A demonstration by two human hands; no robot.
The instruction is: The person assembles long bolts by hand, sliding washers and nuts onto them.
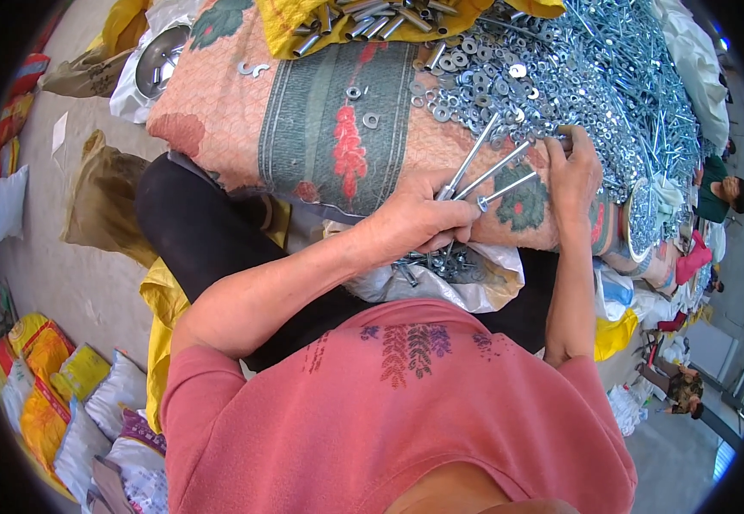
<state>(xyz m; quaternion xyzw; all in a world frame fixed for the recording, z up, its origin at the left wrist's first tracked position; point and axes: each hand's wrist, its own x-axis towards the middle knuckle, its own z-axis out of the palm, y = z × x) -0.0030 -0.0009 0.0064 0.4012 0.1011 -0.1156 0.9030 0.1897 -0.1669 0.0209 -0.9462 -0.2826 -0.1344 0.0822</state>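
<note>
My left hand (427,214) is closed around three long metal bolts (473,163), which fan out up and to the right. Small washers or nuts sit on the bolts close to the fingers. At the near edge of a heap of loose washers and nuts (483,81), my right hand (573,176) has its fingers bent and drawn together by the tip of the middle bolt. Whatever lies between those fingertips is too small to make out. Below my left hand, a white sack (496,278) on my lap holds more metal fasteners (440,264).
A patterned quilt (226,111) covers the work surface. Long bolts (637,77) are piled at the far right, and metal tubes (372,21) lie on yellow cloth at the back. A metal bowl (159,64) stands far left. Filled sacks (55,394) lie on the floor; people sit at right.
</note>
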